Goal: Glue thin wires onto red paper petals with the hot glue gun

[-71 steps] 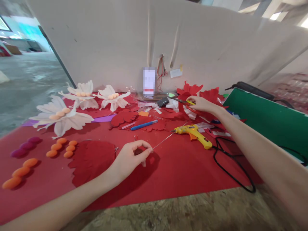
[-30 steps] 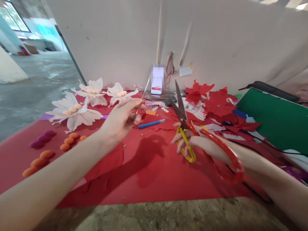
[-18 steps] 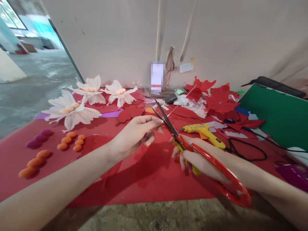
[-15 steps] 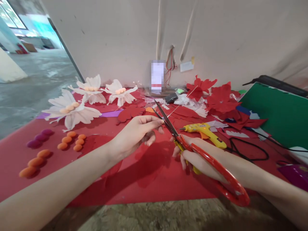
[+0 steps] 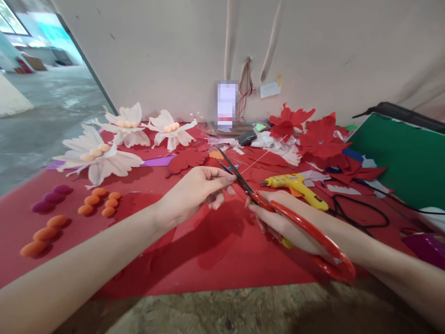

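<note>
My left hand (image 5: 200,190) pinches a thin metal wire (image 5: 259,160) that runs up and to the right, above the red felt sheet (image 5: 222,246). My right hand (image 5: 278,220) grips big scissors (image 5: 295,222) with red and yellow handles. Their blades (image 5: 234,174) are nearly closed and cross the wire right at my left fingertips.
A yellow glue gun (image 5: 295,183) with a black cord (image 5: 361,215) lies just beyond my right hand. White paper flowers (image 5: 100,155) and orange pom-poms (image 5: 99,206) sit on the left. Red felt flowers (image 5: 313,137) and a green board (image 5: 399,160) are at the right. A wall stands behind.
My right hand brought the scissors from the back of the table to my left hand. My left hand lifted the wire, and the blades closed toward it.
</note>
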`<action>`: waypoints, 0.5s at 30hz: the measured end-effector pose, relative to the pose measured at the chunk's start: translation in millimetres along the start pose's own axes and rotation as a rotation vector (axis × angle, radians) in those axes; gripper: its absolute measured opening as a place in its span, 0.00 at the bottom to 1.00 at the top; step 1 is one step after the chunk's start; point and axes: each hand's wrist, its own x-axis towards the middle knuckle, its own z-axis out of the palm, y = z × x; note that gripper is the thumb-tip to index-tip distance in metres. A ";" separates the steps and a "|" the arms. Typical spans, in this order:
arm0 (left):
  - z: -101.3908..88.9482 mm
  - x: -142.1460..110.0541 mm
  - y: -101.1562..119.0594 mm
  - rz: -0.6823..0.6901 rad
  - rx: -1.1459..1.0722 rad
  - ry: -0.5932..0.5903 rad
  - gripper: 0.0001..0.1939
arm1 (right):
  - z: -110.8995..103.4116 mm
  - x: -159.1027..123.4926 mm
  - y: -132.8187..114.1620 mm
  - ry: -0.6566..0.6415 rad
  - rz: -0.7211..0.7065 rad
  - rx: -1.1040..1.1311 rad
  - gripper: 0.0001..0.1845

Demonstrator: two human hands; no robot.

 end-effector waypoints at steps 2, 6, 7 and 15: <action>0.6 1.1 -1.3 -0.013 -0.014 0.020 0.14 | -3.5 1.3 -10.1 0.015 0.025 -0.037 0.16; 2.0 3.2 -2.7 -0.021 -0.049 0.039 0.14 | -5.3 1.1 -14.1 0.044 0.017 -0.053 0.17; 2.1 3.5 -2.6 -0.023 -0.057 0.037 0.14 | -5.0 0.7 -13.0 0.046 0.013 -0.052 0.17; -0.1 2.9 -1.7 -0.023 -0.081 0.038 0.12 | -2.0 14.3 1.6 0.085 0.180 0.200 0.21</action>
